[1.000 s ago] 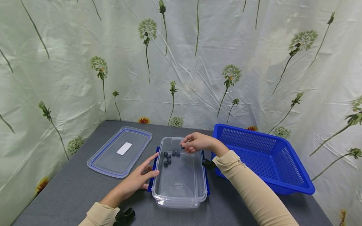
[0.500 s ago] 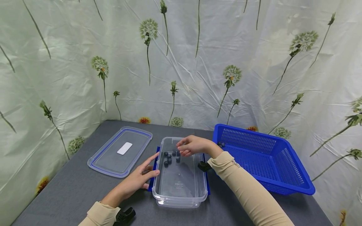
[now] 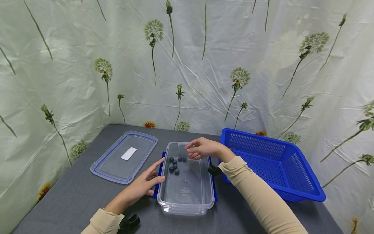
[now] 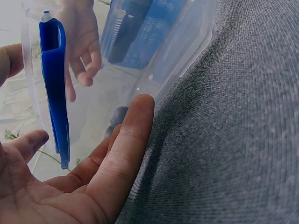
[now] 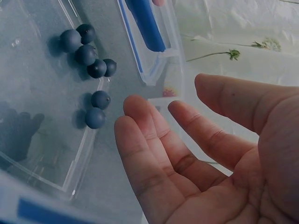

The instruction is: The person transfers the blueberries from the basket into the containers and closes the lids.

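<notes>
Several blueberries (image 3: pixel 174 165) lie loosely grouped in the far left part of a clear plastic container (image 3: pixel 187 191) with blue side clips. They appear large in the right wrist view, where one blueberry (image 5: pixel 95 117) sits near my fingertips. My right hand (image 3: pixel 204 149) hovers over the container's far right part, fingers loosely bent and apart from the berries, with nothing between them. My left hand (image 3: pixel 141 185) rests against the container's left side by the blue clip (image 4: pixel 55 88), its fingers mostly extended and thumb near the rim.
A clear lid (image 3: pixel 137 162) with a blue seal and white label lies flat to the left. A blue perforated basket (image 3: pixel 304 152) stands at the right, its near left part behind my right wrist. A floral curtain (image 3: pixel 193 81) hangs behind the grey table (image 3: pixel 73 201).
My right hand let go of a blueberry into the container, dipped, then rose slightly to the right. Another berry lies lower in the group. The left hand has stayed in place.
</notes>
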